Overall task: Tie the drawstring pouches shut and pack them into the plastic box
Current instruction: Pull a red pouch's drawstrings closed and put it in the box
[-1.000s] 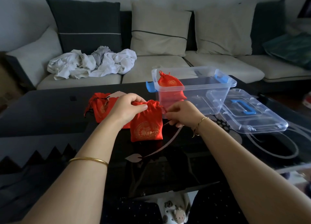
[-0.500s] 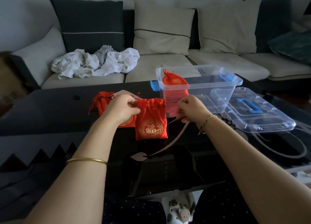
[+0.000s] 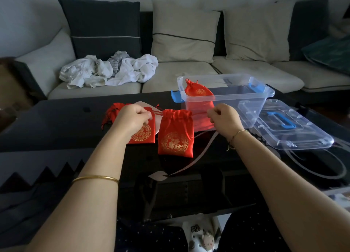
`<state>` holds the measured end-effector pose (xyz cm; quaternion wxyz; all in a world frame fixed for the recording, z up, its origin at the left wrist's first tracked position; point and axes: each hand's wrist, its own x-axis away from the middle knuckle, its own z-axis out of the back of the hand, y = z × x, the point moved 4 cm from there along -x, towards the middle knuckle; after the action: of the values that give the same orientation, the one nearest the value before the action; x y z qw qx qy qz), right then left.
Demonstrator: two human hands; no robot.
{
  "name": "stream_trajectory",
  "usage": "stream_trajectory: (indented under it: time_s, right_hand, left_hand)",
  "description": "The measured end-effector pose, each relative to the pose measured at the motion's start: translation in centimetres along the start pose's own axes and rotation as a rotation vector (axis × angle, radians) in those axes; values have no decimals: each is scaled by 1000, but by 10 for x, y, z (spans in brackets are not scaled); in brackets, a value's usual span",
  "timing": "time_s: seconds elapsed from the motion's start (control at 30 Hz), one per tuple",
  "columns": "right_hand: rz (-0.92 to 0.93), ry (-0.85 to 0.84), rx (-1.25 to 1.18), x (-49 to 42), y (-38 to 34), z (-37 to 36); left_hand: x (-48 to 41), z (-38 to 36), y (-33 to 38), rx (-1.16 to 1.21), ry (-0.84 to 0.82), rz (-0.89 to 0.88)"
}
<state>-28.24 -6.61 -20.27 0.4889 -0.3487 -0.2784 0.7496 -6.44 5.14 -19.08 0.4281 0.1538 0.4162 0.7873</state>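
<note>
Change since half a second ago: both hands have drawn apart from the centre pouch (image 3: 175,136), and its mouth is now gathered tight.

Item 1, left hand (image 3: 133,117): at 9 o'clock of that pouch's neck, fingers curled, thumb and fingertips pinching one end of the drawstring (image 3: 159,113). Its heel lies over a second pouch (image 3: 143,135).

Item 2, right hand (image 3: 223,117): at 3 o'clock of the neck, fingers curled in a pinch on the other end. I can only faintly follow the cord on that side against the box wall.

Item 3, centre pouch: red with a gold emblem, flat on the black counter (image 3: 56,123), touched by neither hand except through the cord.

Item 4, second pouch: just beside the centre one at 9 o'clock, partly hidden by the left hand.

Item 5, third pouch (image 3: 112,110): crumpled, at 10 o'clock, behind the left hand.

Item 6, plastic box (image 3: 246,108): clear with blue latches, at 2 o'clock, open. A fourth pouch (image 3: 198,92) leans upright in its left end, neck tied.

Item 7, lid (image 3: 303,136): clear with a blue handle, flat on the counter at 3 o'clock, touching the box's right side.

Item 8, gold bangle (image 3: 95,178) on the left forearm; thin chain (image 3: 240,132) on the right wrist.

Item 9, sofa (image 3: 180,70) at 12 o'clock beyond the counter, with a heap of white cloth (image 3: 109,70) on its left seat.
</note>
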Motion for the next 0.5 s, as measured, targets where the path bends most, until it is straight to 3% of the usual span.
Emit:
stream_trajectory:
  time_s: [0.07,0.2,0.3,0.4,0.5]
  right_hand:
    - [-127,-39,-226,1,4,-2]
    - [-639,-178,-889,5,20,-9]
    - [-859,-110,-1123,6,28,-7]
    - [-741,12,-1054,5,25,-1]
    - [-487,136,-901,1,13,12]
  left_hand:
    - [1,-5,-1,164,-19,164]
    - [6,-9,-10,850,-75,558]
    - [8,-11,-10,1088,-67,658]
    - [8,-13,2,1156,-64,587]
    - [7,-5,19,1183,-77,373]
